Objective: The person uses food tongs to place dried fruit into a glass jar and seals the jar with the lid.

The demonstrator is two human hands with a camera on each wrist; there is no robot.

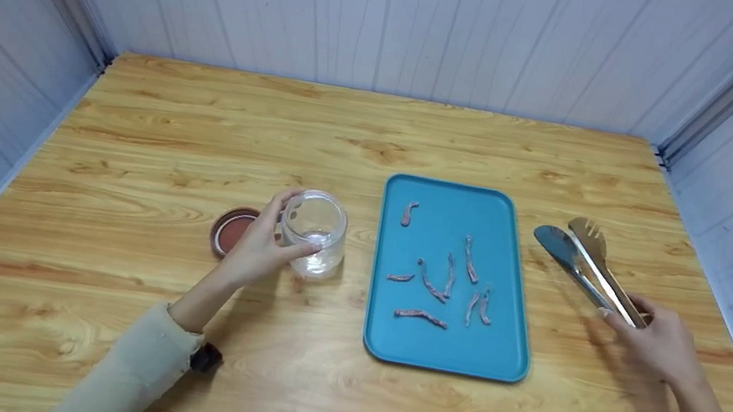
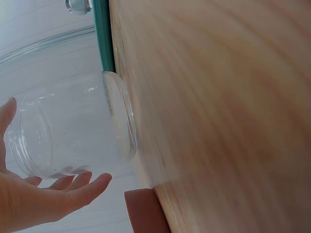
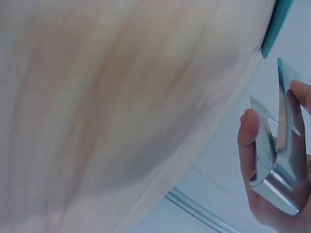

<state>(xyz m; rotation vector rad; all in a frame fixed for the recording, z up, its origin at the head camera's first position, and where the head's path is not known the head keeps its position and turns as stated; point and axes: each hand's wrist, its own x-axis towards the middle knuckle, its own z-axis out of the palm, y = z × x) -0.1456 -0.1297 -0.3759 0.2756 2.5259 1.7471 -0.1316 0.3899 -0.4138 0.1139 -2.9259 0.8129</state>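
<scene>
My left hand [image 1: 260,248] curls around the upper part of a clear jar [image 1: 322,261], thumb on its near side and fingers behind. In the left wrist view the jar [image 2: 77,126] stands with its base at the table, the fingers along its side. A reddish-brown lid [image 1: 231,235] lies just left of it, partly behind the hand. My right hand [image 1: 662,341] grips metal serving tongs [image 1: 609,282] by the handle end, their two heads spread apart and pointing forward-left. The right wrist view has thumb and fingers on either side of the tongs [image 3: 279,170].
Between the hands is a blue tray [image 1: 439,351]. Several thin, dark reddish strips, one of them a curved strip [image 1: 421,316], lie scattered on it. The wooden table [image 1: 242,115] meets pale panelled walls [image 1: 394,21] at the back and both sides.
</scene>
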